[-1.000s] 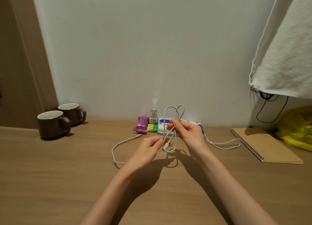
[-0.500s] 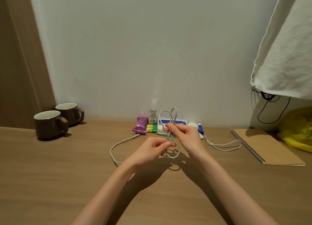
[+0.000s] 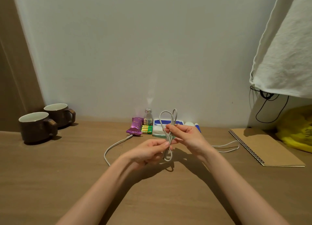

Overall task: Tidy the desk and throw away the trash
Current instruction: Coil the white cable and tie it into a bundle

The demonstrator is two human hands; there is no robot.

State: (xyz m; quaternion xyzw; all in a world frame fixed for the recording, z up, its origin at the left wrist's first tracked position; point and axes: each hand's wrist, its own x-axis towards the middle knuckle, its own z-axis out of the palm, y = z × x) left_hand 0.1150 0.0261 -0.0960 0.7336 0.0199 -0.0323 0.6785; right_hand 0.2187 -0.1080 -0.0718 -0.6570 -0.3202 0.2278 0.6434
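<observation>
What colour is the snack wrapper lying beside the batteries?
The snack wrapper is shiny purple; the head view shows it best.

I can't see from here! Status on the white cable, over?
Left hand, right hand both pinching thin white looped cable above brown wooden desk. Loose tail lies on desk, left side.

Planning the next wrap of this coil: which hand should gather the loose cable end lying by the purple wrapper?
Left, probably. The loose end of the cable lies on the desk nearest the left hand, which only pinches a strand. The right hand grips the loops and would have to release them.
</observation>
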